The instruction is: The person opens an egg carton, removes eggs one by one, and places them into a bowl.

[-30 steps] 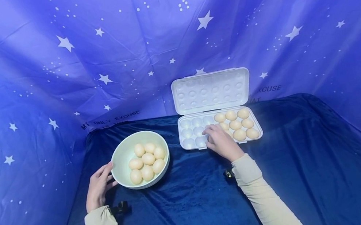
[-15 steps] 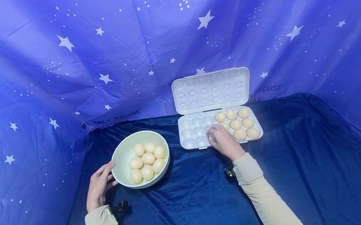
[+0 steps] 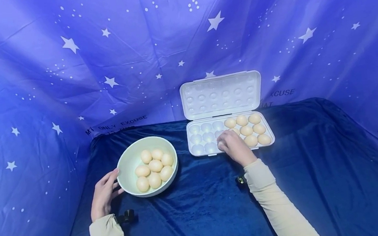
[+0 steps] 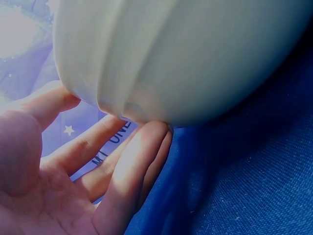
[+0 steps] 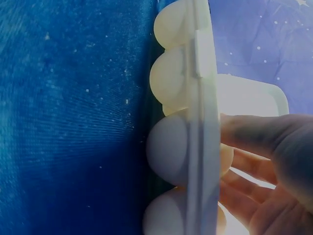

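Note:
A pale green bowl [image 3: 127, 166] with several tan eggs [image 3: 155, 166] stands on the dark blue cloth at the left. My left hand [image 3: 105, 191] rests against its near left side; in the left wrist view its straight fingers [image 4: 122, 166] touch the underside of the bowl [image 4: 195, 58]. A white egg tray [image 3: 200, 138] with its lid [image 3: 221, 95] up stands at the right, with several eggs [image 3: 250, 130] in its right half. My right hand [image 3: 230, 144] is curled over the tray's front row. Seen from the right wrist, its thumb and fingers [image 5: 264, 161] pinch an egg [image 5: 226, 157] above the tray [image 5: 198, 122].
Blue star-printed fabric [image 3: 66, 69] closes in the back and both sides. The dark blue velvet cloth [image 3: 198, 209] covers the table. The left cells of the tray hold nothing. Small black wrist cameras [image 3: 126, 217] sit at both cuffs.
My right hand has slid a little to the right and toward the tray's front edge. The left hand and the bowl have stayed put.

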A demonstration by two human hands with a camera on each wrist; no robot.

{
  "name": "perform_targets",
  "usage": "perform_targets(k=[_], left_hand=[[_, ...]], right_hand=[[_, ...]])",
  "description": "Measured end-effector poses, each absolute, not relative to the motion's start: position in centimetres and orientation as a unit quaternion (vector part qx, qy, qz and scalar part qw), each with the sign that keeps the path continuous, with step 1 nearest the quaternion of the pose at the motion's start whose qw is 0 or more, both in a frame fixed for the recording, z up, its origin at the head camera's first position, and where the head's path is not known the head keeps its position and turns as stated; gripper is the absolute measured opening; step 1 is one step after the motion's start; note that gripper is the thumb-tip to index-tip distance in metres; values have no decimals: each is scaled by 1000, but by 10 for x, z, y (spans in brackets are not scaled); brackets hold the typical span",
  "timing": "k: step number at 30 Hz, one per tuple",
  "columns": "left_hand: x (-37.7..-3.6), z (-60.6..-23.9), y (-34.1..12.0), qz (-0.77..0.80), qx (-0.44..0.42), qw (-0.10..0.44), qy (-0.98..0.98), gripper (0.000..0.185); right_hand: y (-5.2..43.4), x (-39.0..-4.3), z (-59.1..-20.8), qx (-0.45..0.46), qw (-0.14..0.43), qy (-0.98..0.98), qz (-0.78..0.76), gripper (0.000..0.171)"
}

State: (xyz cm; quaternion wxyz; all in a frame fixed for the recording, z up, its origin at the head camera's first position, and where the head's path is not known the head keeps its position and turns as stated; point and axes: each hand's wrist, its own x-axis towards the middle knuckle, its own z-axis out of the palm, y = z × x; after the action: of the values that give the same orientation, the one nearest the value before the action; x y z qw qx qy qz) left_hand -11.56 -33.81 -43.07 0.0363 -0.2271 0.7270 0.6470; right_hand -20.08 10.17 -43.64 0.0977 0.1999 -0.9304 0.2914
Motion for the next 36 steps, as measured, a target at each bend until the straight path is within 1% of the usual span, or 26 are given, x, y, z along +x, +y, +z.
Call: perform_targets(k=[7,17,25,36], left_hand=[[-115,-430,-337,644,-225,35,730,72],[-115,-430,-337,639,-222,30,736,73],[-115,-432,-337,651,-217,25,727,70],[-115,-432,-337,653,-224,20,723,66]], right_hand=[[100,-199,-426,207,125,-922,301,19],[83,-199,-410,224,135,-922,286,17],[61,-197,-399,249,139,-915,287,16],[30,-194,-391,300,166,-896,282,17]])
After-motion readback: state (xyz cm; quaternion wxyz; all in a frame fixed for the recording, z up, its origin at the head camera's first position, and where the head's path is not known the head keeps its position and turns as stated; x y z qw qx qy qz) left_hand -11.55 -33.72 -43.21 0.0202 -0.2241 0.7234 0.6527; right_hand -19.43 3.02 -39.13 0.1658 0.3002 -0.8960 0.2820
